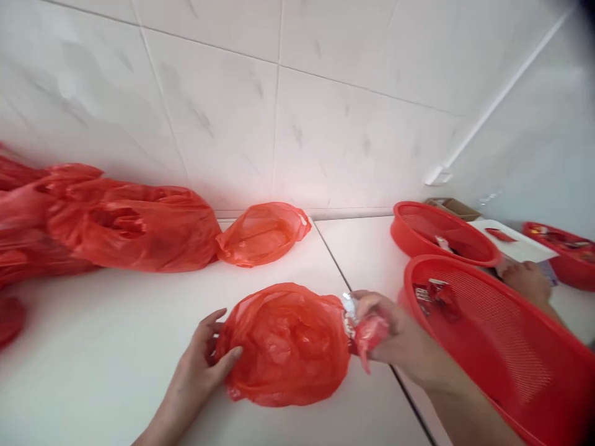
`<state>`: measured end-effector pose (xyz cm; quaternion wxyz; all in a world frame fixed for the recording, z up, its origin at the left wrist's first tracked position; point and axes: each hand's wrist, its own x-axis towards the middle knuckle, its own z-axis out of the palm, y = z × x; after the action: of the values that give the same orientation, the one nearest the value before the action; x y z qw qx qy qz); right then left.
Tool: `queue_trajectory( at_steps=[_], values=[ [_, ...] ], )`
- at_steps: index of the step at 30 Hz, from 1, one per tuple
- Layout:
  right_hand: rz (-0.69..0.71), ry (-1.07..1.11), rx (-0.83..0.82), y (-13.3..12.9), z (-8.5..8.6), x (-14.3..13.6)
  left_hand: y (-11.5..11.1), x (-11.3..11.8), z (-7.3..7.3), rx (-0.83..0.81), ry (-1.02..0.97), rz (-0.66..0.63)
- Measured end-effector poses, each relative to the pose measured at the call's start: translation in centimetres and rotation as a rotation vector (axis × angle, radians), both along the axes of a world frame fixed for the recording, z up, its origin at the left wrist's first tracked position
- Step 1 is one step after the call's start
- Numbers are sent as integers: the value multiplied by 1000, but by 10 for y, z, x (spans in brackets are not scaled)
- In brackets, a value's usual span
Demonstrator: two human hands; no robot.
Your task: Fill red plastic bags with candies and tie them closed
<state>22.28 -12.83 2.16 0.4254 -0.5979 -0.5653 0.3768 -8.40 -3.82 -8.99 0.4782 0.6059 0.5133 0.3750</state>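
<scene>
A red plastic bag (283,347) sits with its mouth spread open on the white table in front of me. My left hand (207,356) has the bag's left rim between its thumb and fingers. At the right rim, my right hand (381,322) is closed around small wrapped packets (369,334), pinkish-red with some white and silver; motion blurs them and I cannot count them. Right of that hand stands a red mesh basket (515,347), with a few red and white packets (439,298) at its far left end.
Another small open red bag (264,235) and bulky filled red bags (134,229) line the wall. A second red basket (400,229) stands behind the near one. Beyond are a white tray (515,244), a third red basket (567,266) and another person's hand (530,282).
</scene>
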Motion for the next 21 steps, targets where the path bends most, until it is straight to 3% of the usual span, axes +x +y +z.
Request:
queue_trajectory(
  at_steps=[3,7,15,18,21],
  values=[
    [190,128,-102,23,-20,-44,-4,-1,4,-30,-11,-41],
    [218,-94,-149,40,-39,-69,-6,-3,5,-17,36,-41],
    [-89,-258,-81,41,-62,-46,-4,-4,4,-6,65,-54],
    [-142,-277,-36,34,-56,-41,-4,-4,5,-12,60,-58],
    [-275,-374,30,18,-36,-20,-4,-5,4,-19,61,-52]
  ],
)
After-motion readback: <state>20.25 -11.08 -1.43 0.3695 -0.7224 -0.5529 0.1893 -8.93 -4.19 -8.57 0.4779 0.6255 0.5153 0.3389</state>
